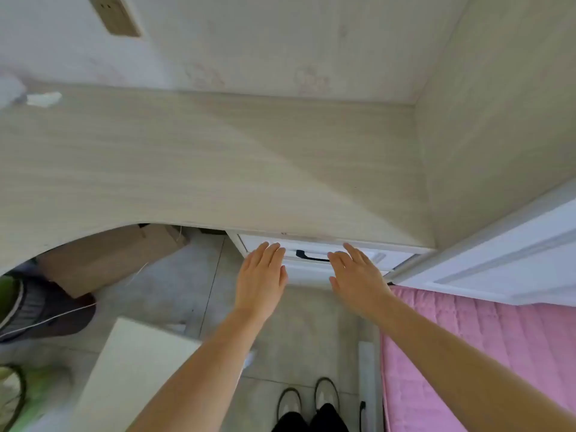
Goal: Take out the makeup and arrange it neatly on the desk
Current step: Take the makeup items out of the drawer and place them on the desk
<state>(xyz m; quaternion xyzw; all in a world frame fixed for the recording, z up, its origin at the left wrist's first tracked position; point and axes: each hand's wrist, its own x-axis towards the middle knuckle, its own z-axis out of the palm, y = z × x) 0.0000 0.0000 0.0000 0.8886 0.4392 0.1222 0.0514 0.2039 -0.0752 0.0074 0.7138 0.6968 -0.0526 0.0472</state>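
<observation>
- Both hands reach toward the white drawer point(311, 249) under the desk's point(218, 157) front edge, near its right corner.
- The left hand point(261, 275) and right hand point(355, 275) are flat, fingers straight, holding nothing, either side of the black handle point(311, 256) — probably about to pull the drawer open.
- No makeup is visible; it is presumably inside the closed drawer.
- Whether the fingertips touch the drawer front is unclear.
- The crumpled white bits point(43, 98) at the desk's far left edge are blurred.
</observation>
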